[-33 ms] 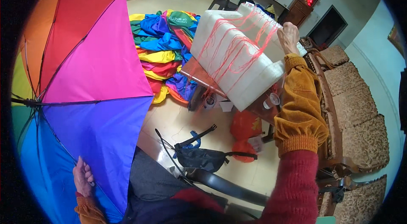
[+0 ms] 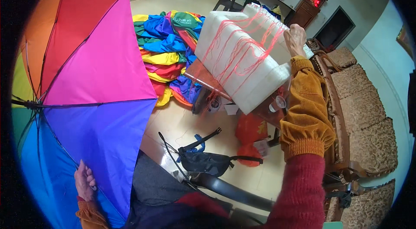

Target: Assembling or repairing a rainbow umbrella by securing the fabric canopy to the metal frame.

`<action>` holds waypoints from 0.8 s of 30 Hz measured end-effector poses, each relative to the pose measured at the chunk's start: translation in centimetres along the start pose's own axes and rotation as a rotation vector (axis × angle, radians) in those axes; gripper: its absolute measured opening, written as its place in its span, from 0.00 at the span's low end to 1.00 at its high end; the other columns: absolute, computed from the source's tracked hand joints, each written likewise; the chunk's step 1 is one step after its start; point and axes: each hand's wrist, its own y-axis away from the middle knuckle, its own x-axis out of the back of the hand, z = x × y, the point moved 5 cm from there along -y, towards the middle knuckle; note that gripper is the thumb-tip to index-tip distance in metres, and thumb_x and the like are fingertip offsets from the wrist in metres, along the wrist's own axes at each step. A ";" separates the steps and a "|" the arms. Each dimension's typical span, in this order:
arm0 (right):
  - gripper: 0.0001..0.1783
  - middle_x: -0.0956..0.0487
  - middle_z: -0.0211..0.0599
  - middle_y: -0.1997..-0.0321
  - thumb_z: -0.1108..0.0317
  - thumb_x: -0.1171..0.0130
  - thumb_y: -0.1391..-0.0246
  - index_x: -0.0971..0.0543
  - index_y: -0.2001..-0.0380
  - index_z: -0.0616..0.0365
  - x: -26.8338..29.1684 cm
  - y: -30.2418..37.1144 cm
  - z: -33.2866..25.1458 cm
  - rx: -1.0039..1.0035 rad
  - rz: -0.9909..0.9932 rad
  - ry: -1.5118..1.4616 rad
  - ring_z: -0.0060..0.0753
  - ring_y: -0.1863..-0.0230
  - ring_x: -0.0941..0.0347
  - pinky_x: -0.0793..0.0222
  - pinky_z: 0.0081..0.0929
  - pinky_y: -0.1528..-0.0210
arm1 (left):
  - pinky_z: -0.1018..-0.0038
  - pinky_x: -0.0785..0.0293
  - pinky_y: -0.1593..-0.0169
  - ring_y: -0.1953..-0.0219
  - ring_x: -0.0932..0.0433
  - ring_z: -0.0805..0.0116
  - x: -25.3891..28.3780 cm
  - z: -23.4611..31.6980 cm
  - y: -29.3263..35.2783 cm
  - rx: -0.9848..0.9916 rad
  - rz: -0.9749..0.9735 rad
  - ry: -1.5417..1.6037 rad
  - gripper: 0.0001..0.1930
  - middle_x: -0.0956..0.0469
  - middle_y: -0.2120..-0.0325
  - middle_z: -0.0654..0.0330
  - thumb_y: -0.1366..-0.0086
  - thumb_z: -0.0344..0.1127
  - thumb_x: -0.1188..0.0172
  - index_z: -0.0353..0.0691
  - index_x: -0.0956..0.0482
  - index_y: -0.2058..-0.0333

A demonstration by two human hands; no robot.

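An opened rainbow umbrella [image 2: 95, 60] fills the left side, its dark ribs and hub showing. My left hand [image 2: 85, 180] has its fingers curled on the blue cloth beside a rib, low on the umbrella. Far to the right, my right arm reaches out, and my right hand [image 2: 295, 39] is closed near the top corner of a white foam box [image 2: 251, 82]. What its fingers hold is too small or hidden to name. Several strands of pink thread [image 2: 236, 45] drape over the box's rim and side, close to that hand.
Folded rainbow cloth [image 2: 162, 58] is heaped behind a reddish-brown table [image 2: 208, 78] under the box. A plastic cup [image 2: 277, 103] stands beside the box. Below lie a black waist bag [image 2: 206, 162] and a red bag [image 2: 251, 127]. A patterned sofa [image 2: 364, 108] lines the right.
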 end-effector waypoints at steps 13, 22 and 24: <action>0.11 0.24 0.44 0.79 0.67 0.47 0.55 0.23 0.78 0.65 4.9 1.4 -1.0 -0.468 0.193 -0.733 0.37 0.78 0.26 0.29 0.29 0.79 | 0.85 0.55 0.90 0.90 0.48 0.85 0.3 -0.3 -0.4 0.031 -0.002 0.013 0.16 0.39 0.86 0.72 0.41 0.51 0.45 0.48 0.36 0.78; 0.08 0.24 0.33 0.76 0.67 0.48 0.50 0.25 0.71 0.61 11.6 10.5 -29.5 0.159 -0.599 -1.679 0.20 0.81 0.29 0.33 0.19 0.79 | 0.86 0.53 0.89 0.90 0.47 0.86 -4.1 4.7 4.7 -0.291 0.026 0.074 0.11 0.39 0.86 0.72 0.40 0.44 0.45 0.46 0.34 0.73; 0.06 0.24 0.35 0.78 0.70 0.48 0.51 0.25 0.72 0.62 14.5 15.3 -38.2 0.199 -0.610 -2.009 0.19 0.83 0.30 0.35 0.19 0.85 | 0.86 0.53 0.89 0.90 0.46 0.86 -5.0 5.8 6.2 -0.343 0.014 0.107 0.10 0.38 0.85 0.72 0.39 0.42 0.45 0.46 0.33 0.72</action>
